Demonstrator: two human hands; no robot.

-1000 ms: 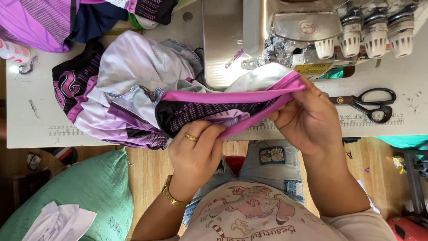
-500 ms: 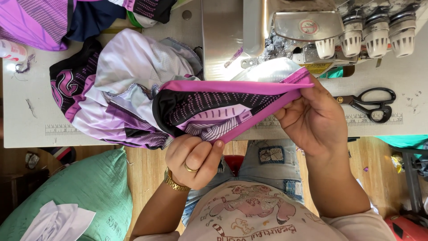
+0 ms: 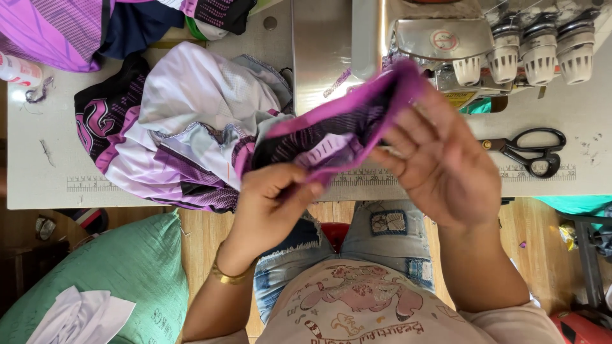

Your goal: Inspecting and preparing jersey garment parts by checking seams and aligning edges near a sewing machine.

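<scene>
since half a second ago the purple band (image 3: 357, 118) is lifted toward the sewing machine (image 3: 446, 44). its lower end is pinched by the left hand (image 3: 271, 204), its top gripped by the right hand (image 3: 440, 165); the garment (image 3: 185, 127) is left bunched on the table (image 3: 38, 172).

Left hand (image 3: 271, 200): raised from the lap, fingers curled inward, thumb pressed against the fingertips in a pinch.
Left wrist: bent upward, forearm rising from lower left.
Right hand (image 3: 440, 162): higher than the left — palm tilted toward the camera, fingers spread and reaching up and left.
Right forearm: angled up from lower right, close to the torso.
</scene>
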